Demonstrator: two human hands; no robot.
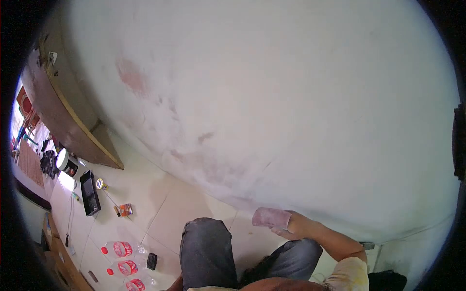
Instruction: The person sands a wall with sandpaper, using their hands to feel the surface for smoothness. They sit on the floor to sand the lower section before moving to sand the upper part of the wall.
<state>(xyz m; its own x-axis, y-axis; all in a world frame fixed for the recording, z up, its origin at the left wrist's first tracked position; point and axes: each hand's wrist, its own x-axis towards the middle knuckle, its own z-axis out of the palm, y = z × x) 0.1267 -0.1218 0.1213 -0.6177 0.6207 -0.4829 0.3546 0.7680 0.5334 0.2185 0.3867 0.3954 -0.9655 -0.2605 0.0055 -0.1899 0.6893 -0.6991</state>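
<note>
My right hand (290,227) is closed on a sheet of reddish-brown sandpaper (270,218). The sheet lies against the lower part of the white wall (301,111), just above the floor, and covers part of my fingers. Dark smudges and a faint reddish patch (132,77) mark the wall to the left. Of my left hand (175,284) only a sliver of skin shows beside my left knee at the bottom edge; its fingers are hidden.
On the tiled floor to the left are a black paint tray (90,193), a white bucket (67,162), a small can (102,184), an orange-labelled container (125,209) and several plastic bottles (121,249). A brown wooden door (80,114) stands by the wall. My bent knees are close in front.
</note>
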